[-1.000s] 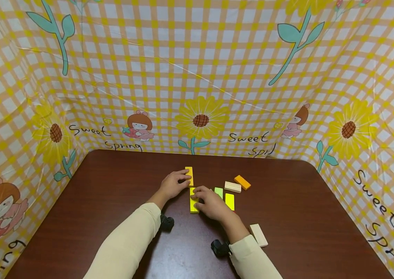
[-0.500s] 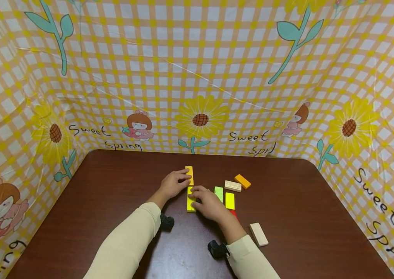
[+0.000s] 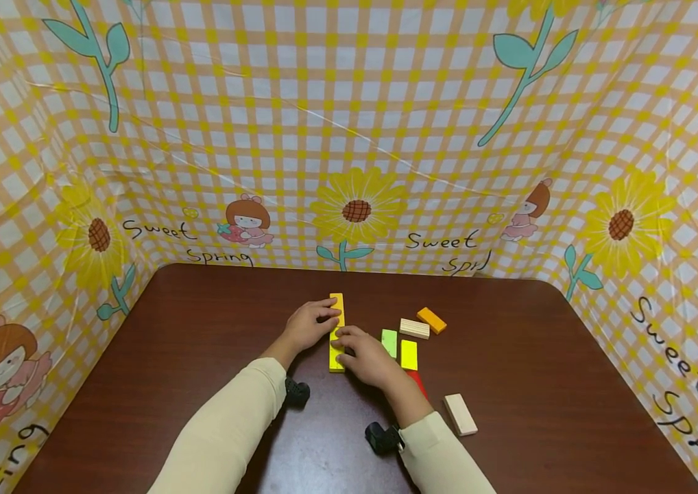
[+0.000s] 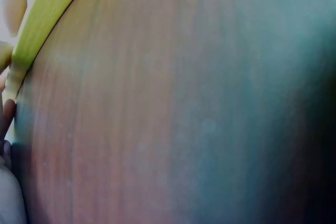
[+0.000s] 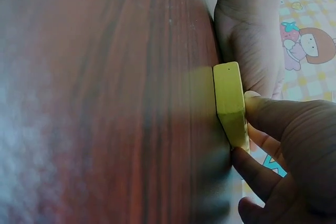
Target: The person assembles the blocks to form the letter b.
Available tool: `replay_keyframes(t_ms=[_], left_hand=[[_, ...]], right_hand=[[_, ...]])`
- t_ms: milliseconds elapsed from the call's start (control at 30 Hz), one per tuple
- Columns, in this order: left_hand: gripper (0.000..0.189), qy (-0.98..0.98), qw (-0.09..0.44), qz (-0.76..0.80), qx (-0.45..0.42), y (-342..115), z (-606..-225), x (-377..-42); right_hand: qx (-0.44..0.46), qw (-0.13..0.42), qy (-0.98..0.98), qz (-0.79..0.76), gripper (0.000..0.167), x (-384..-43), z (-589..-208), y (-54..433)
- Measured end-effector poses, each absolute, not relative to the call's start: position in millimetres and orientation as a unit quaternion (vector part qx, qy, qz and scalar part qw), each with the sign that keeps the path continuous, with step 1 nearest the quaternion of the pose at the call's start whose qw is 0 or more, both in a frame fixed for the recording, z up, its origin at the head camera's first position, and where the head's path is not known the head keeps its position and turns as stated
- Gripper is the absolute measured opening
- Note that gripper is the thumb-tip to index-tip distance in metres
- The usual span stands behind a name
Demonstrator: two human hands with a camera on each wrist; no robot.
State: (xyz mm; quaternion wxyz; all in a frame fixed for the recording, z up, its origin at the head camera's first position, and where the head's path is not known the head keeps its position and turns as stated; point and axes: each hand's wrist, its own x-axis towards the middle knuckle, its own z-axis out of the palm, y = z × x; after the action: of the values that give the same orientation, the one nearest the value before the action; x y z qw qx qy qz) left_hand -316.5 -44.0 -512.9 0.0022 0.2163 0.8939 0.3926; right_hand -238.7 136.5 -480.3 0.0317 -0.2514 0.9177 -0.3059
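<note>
Head view: my right hand [image 3: 366,353] is pinching the near yellow block [image 5: 230,97]; my left hand [image 3: 307,324] is resting on the far yellow block [image 3: 339,305], its grip I cannot tell. So far two are forming a row; six are lying loose, right: green block [image 3: 389,340], lemon block [image 3: 408,355], red block [image 3: 417,383], orange block [image 3: 432,320], striped-wood block [image 3: 414,328], plain-wood block [image 3: 460,414], one each.

**Yellow Leads, Three of Eight!**

Three yellow blocks [image 3: 339,303] [image 3: 334,366] [image 3: 408,355] out there, two pale wooden blocks [image 3: 414,328] [image 3: 460,414] in second, then one green block [image 3: 389,341], one orange block [image 3: 432,320] and one red block [image 3: 418,384], part-hidden! Two hands [image 3: 310,325] [image 3: 370,355] in play, two black wrist cameras [image 3: 297,392] [image 3: 380,438], one brown table [image 3: 219,309]!
</note>
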Motion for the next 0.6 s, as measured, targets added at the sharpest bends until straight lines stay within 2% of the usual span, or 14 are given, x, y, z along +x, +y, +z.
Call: replay_keyframes(t_ms=[600], left_hand=[[0.030,0.895,-0.003,0.388,0.219,-44.2,-512.6,-316.9]], right_hand=[[-0.249,0.037,0.906,-0.342,0.025,-241.7,-483.3,136.4]])
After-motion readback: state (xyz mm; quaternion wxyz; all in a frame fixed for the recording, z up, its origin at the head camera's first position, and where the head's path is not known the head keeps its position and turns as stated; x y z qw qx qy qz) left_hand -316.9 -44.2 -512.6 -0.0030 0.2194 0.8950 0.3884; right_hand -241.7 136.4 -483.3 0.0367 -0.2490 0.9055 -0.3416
